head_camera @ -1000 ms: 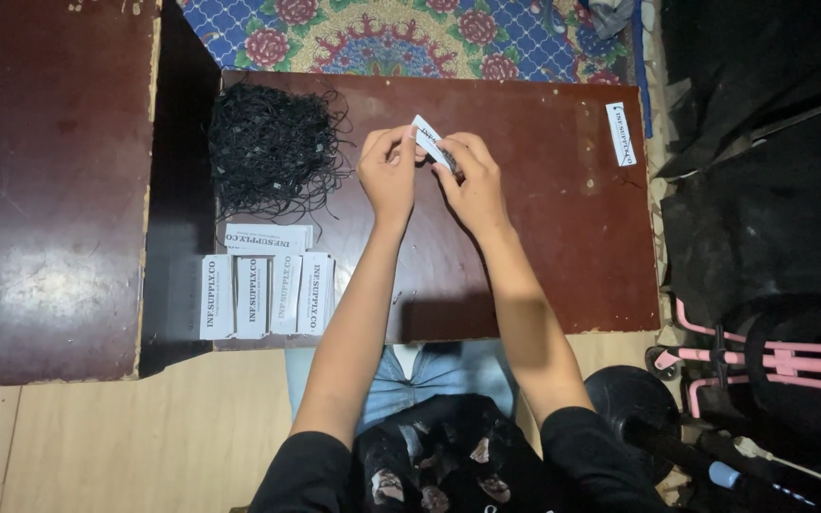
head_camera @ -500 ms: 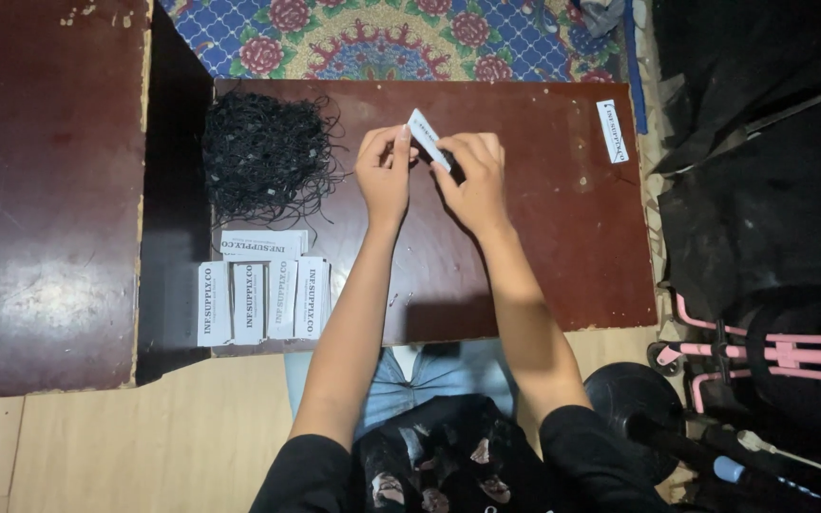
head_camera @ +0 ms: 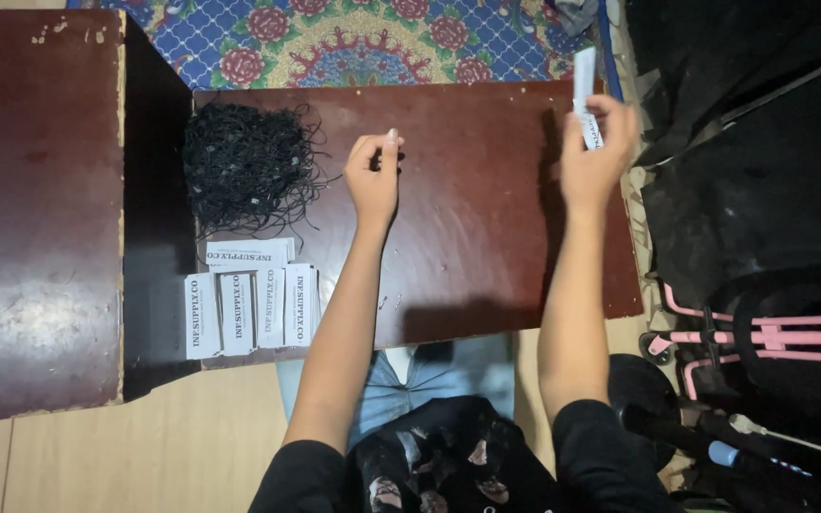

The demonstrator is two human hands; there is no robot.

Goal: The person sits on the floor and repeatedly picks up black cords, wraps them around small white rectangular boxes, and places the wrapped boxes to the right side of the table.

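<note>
My left hand (head_camera: 375,179) hovers over the middle of the dark brown table (head_camera: 486,247), thumb and fingers pinched on a small black bit that looks like a string. Just left of it lies a tangled pile of black strings (head_camera: 249,166). My right hand (head_camera: 596,142) is at the table's far right edge, gripping a small white paper tag (head_camera: 589,128). Another white tag (head_camera: 583,66) shows just beyond its fingers.
Several white printed tags (head_camera: 249,306) lie in a row at the table's near left corner. A second dark wooden surface (head_camera: 35,209) stands to the left. A patterned blue rug (head_camera: 363,43) lies beyond the table. Black bags and a pink-framed object (head_camera: 762,332) crowd the right side.
My hands were together over the table's middle on one white tag. They have parted: the right hand carried the tag to the far right edge, while the left hand stayed near the string pile.
</note>
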